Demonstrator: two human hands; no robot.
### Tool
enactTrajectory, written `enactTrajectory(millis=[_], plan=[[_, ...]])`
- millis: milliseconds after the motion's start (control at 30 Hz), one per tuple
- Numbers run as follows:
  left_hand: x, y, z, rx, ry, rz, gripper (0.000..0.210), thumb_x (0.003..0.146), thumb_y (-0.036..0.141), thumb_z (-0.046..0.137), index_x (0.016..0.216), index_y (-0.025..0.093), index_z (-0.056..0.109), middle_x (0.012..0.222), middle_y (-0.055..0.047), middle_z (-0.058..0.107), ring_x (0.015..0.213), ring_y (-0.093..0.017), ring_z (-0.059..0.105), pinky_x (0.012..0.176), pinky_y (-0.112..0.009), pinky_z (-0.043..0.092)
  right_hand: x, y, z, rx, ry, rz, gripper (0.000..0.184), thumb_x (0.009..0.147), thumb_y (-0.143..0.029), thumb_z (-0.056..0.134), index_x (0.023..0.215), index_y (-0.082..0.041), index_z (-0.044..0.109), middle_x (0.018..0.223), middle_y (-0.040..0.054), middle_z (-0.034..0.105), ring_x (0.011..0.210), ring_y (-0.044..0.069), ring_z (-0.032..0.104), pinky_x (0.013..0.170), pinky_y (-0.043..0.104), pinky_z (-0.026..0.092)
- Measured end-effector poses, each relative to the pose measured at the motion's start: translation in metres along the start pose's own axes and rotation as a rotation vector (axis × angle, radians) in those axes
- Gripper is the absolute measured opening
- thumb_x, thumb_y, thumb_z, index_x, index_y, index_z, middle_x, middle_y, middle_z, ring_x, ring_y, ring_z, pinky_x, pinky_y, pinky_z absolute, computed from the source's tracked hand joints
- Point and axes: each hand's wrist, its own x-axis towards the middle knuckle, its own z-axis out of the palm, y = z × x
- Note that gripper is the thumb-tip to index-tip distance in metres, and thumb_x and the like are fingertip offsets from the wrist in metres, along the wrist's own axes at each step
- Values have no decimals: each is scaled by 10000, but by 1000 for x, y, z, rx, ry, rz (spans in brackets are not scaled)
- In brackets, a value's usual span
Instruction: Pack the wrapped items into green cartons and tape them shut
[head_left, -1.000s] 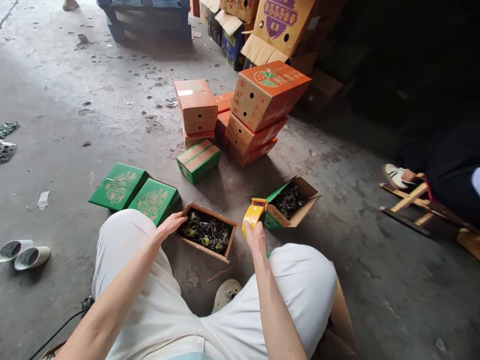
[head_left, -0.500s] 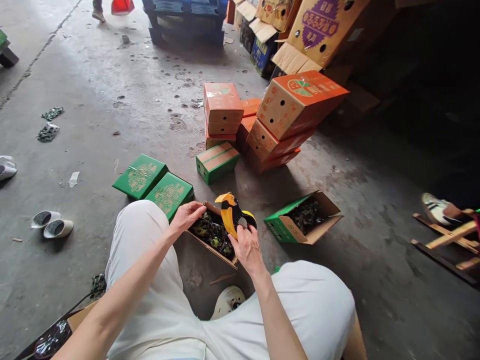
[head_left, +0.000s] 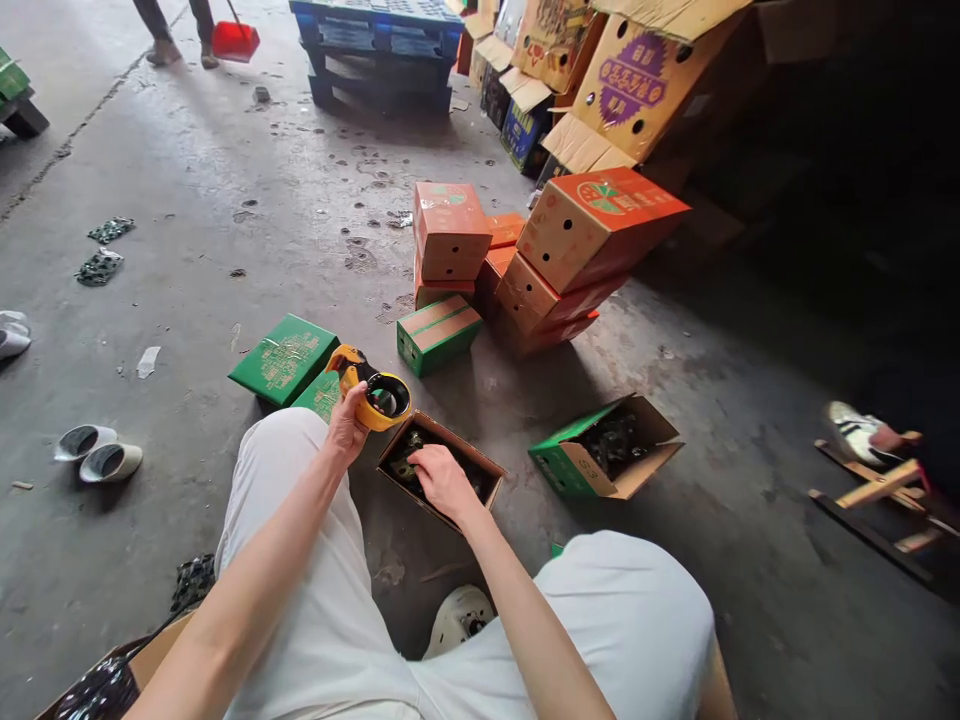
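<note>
Gripped tight in the left hand (head_left: 346, 425) is a yellow-and-black plastic tape dispenser (head_left: 373, 392), held just above the near-left green lidded carton (head_left: 321, 395). Over to the right hand (head_left: 442, 480): fingers loosely spread, palm down, resting in the open brown cardboard box of dark leafy bundles (head_left: 442, 470) between the white-trousered knees, clasping nothing. Farther right lies a second open green box (head_left: 604, 450); beyond, stacked orange cartons (head_left: 559, 250) lean together.

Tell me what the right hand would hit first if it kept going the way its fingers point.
The right hand points down into the open brown box, so it would probably meet the dark green contents first, though depth from this view is hard to judge.
</note>
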Motion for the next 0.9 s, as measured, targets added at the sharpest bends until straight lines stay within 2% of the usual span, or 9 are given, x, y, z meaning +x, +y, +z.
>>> enactTrajectory(millis=[100,200,267,367,467,567,667,800,900], plan=[[1,-5,-5,-31,-5,-14,366,756,287,865,1058,195,682,844,15,753,685,-126,705,674,-233,588,24,12,20,-261,-218,35,535,894,-43,525,1349,-275,684,1556,77,533,1465,298,403,1100,451,462],[-1,-11,-6,-33,-17,-56,426,711,311,901,1065,186,700,885,-1,768,736,-144,735,723,-242,599,44,10,26,-415,-287,188,562,918,-98,534,1420,-333,633,1670,71,360,1351,334,512,1031,474,496],[-1,-12,-7,-21,-31,-75,456,689,338,915,1064,179,710,897,-12,772,766,-160,744,736,-250,593,49,4,26,-463,-289,254,480,970,-131,494,1379,-317,663,1628,96,404,1249,312,578,992,446,506],[2,-11,-8,-22,-48,-79,478,672,359,927,1066,178,724,928,-23,777,791,-173,745,750,-265,591,45,-3,30,-551,-215,251,399,1040,-160,406,1258,-246,728,1576,143,459,1233,314,567,1005,440,483],[4,-11,-8,-44,-46,-64,476,669,345,936,1067,190,727,932,-17,776,782,-162,739,741,-254,591,39,-2,33,-611,-160,226,420,1050,-153,368,1190,-224,757,1617,134,436,1311,349,506,1061,478,436],[5,-10,-8,-55,-43,-72,481,661,336,945,1059,188,719,907,-11,768,740,-144,725,717,-243,589,38,1,30,-581,-204,239,402,1031,-142,398,1157,-225,770,1661,103,390,1421,358,420,1105,491,398],[7,-9,-10,-55,-31,-85,465,667,340,944,1040,181,716,907,-15,765,727,-136,715,709,-240,589,37,-2,25,-555,-207,139,314,1003,-189,494,1191,-208,744,1643,114,412,1506,340,310,1171,484,333],[10,-11,-11,-30,-35,-91,502,669,348,946,1082,178,715,943,-27,771,760,-143,718,716,-244,589,44,-14,24,-507,-341,97,369,997,-316,582,1342,-204,644,1317,153,668,1309,313,523,1031,407,470],[12,-13,-10,-17,-21,-86,511,664,348,948,1086,179,715,916,-23,767,732,-136,706,701,-244,584,52,-23,26,-531,-399,214,487,982,-268,604,1463,-214,549,1233,153,688,1209,306,602,898,353,523]])
